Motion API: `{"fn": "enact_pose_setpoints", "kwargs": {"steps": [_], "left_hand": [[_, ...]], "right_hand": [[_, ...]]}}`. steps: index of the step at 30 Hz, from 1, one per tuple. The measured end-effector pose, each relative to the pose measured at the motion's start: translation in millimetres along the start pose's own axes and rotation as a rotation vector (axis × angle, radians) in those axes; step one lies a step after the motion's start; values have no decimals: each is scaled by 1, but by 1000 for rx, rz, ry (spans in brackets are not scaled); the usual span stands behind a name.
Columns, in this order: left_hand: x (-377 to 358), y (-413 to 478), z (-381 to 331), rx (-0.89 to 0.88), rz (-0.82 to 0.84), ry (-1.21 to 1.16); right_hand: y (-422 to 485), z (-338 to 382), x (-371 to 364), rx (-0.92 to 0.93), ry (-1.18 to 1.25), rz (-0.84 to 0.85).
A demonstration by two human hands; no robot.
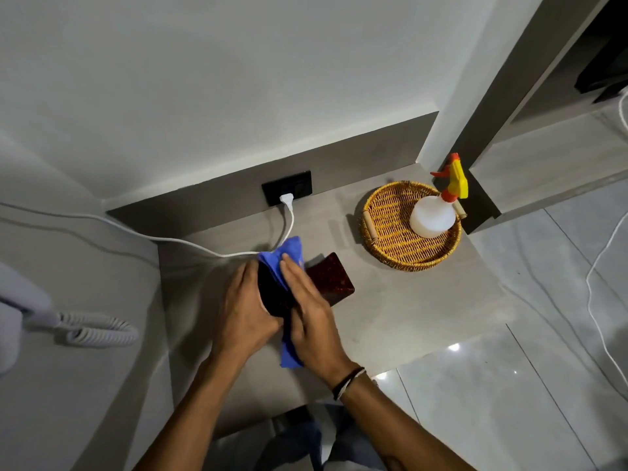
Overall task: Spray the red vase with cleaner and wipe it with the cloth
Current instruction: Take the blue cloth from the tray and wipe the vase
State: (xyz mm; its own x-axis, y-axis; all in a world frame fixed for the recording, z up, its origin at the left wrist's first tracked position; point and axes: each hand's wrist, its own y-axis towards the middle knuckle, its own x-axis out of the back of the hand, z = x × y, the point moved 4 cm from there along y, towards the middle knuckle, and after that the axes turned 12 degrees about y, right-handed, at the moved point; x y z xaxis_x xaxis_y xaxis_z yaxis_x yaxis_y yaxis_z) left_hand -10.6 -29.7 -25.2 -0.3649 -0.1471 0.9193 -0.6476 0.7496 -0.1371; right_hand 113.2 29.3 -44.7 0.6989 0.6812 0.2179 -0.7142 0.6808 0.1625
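The dark red vase (pixel 331 278) stands on the grey counter (pixel 407 300), seen from above, with its speckled side showing to the right of my hands. My left hand (pixel 244 311) grips the vase's left side. My right hand (pixel 306 300) lies flat with fingers extended, pressing the blue cloth (pixel 289 253) against the top and near side of the vase. The cloth sticks out beyond my fingertips and hangs below my palm. The white spray bottle (pixel 433 215) with its yellow and orange trigger head stands in the wicker basket (pixel 384 229), apart from both hands.
A white plug and cord (pixel 287 212) run from a black wall socket (pixel 287 188) just behind the vase and trail left. A coiled white cord (pixel 98 329) lies on the lower surface at the left. The counter's edge drops to a glossy tiled floor (pixel 492 385) at the right.
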Motion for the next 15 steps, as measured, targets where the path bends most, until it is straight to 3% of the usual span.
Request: {"fn": "enact_pose_setpoints", "kwargs": {"steps": [2,4,9,12,15], "left_hand": [[-2,0,6,34,76,53],[1,-1,7,20,81,26],[13,-9,3,15,5,11],[13,-13,1,18,-25,9],[12,-9,-5,15,-22,11]], "right_hand": [[-1,8,-6,64,65,28],[-6,-5,0,89,-42,116],[-9,-73,57,-148,-633,240],[-7,-72,58,-207,-635,223],[-12,-37,21,-115,-398,170]]}}
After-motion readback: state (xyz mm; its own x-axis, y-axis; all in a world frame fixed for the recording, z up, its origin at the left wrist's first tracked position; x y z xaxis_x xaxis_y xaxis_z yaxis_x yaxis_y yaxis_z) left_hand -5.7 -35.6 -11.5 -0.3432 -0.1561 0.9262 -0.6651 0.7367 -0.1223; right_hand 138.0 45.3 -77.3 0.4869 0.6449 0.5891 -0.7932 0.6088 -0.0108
